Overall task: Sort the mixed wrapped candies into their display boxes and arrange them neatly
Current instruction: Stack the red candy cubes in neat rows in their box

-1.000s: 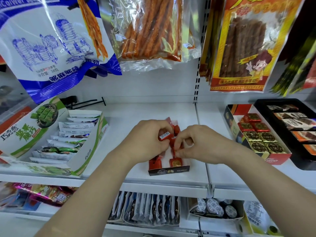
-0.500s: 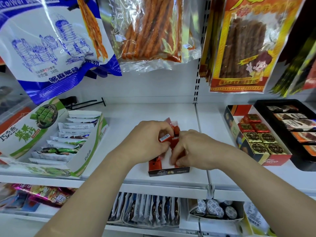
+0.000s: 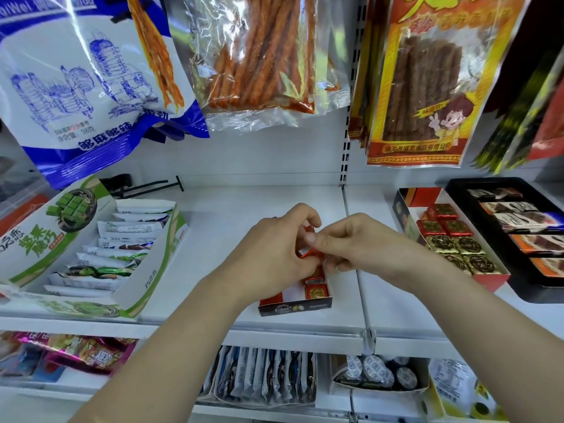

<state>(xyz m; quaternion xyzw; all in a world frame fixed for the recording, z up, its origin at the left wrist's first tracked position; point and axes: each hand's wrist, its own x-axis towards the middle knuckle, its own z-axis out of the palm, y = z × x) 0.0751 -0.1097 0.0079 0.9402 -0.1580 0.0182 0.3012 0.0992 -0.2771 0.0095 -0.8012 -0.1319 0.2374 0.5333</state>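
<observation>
Where the two hands meet over the front of the white shelf, the left hand grips an orange-red wrapped candy, fingers curled round it. The right hand pinches the same candy from the other side. Directly beneath sits a small dark display box holding red and gold pieces. Well apart to the left stands a green-and-white box of wrapped bars. To the right is a red box of gold and red squares, with a black tray just beside it.
</observation>
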